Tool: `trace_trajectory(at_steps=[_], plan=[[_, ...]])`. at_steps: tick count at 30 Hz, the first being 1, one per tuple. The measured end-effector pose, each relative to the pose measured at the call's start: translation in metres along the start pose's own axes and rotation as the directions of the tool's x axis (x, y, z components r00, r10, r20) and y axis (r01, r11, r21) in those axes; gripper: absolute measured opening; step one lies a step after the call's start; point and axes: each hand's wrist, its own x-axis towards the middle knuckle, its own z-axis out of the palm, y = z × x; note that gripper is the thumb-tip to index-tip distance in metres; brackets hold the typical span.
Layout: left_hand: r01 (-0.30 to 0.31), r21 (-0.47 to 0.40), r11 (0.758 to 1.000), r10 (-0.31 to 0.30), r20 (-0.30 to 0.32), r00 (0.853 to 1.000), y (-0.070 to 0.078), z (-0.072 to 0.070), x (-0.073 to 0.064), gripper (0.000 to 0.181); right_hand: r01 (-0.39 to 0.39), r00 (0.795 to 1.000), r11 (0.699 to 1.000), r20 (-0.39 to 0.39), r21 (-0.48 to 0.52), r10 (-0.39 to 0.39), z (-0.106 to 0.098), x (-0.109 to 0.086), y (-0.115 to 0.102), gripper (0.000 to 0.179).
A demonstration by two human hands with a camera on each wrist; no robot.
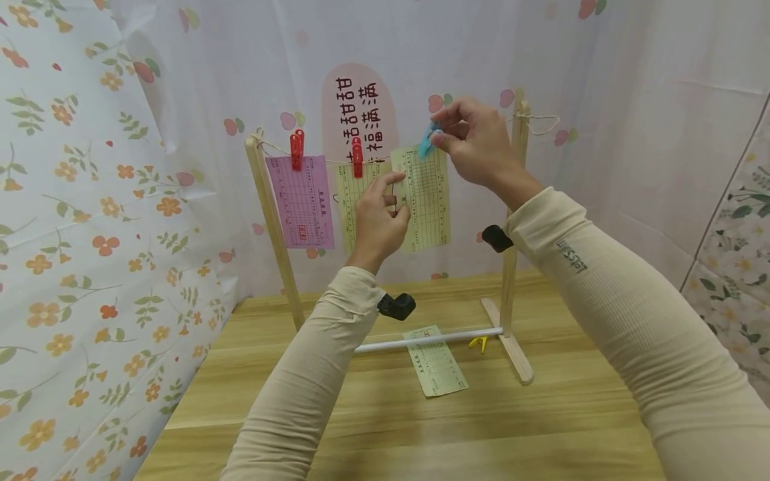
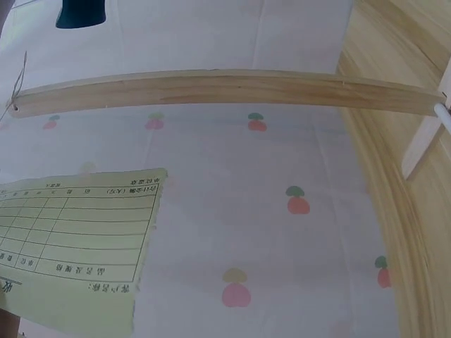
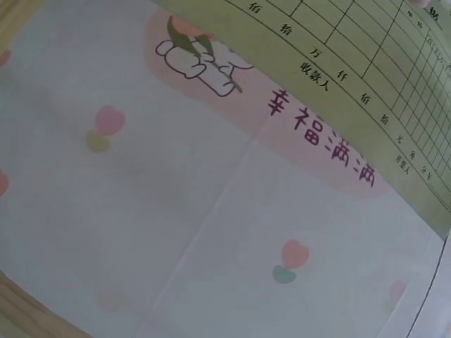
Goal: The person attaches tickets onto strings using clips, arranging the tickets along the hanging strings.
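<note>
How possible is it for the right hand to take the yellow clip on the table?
Probably not yet: the right hand pinches the blue clip at the top of a paper slip, above the table. If freed, it likely could; nothing seems to cover the yellow clip.

The rear is closed by a pale fabric curtain (image 1: 469,40) printed with fruit motifs (image 1: 230,127) and a pink oval (image 1: 359,100) with dark red lettering (image 1: 348,115). The left side is covered by a white, orange-flowered fabric curtain (image 1: 78,227). A yellowish wood-grain tabletop (image 1: 511,427) is softly lit.
</note>
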Motion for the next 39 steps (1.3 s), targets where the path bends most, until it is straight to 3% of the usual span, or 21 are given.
trace_trajectory(at_steps=[9, 15, 39], plan=[[0.01, 0.037, 0.999, -0.01, -0.013, 1.0, 0.0, 0.001, -0.001, 0.043, 0.06, 0.995, 0.998, -0.083, -0.008, -0.06, 0.003, 0.006, -0.006, 0.009], [0.013, 0.033, 0.999, -0.012, -0.018, 1.0, -0.001, 0.001, -0.001, 0.042, 0.057, 0.993, 0.998, -0.101, 0.004, -0.056, 0.005, 0.014, -0.01, 0.004], [0.027, 0.008, 1.0, -0.027, -0.012, 1.0, -0.009, 0.004, -0.003, 0.044, 0.026, 0.999, 0.988, 0.039, -0.154, -0.02, 0.01, 0.032, -0.006, 0.006]])
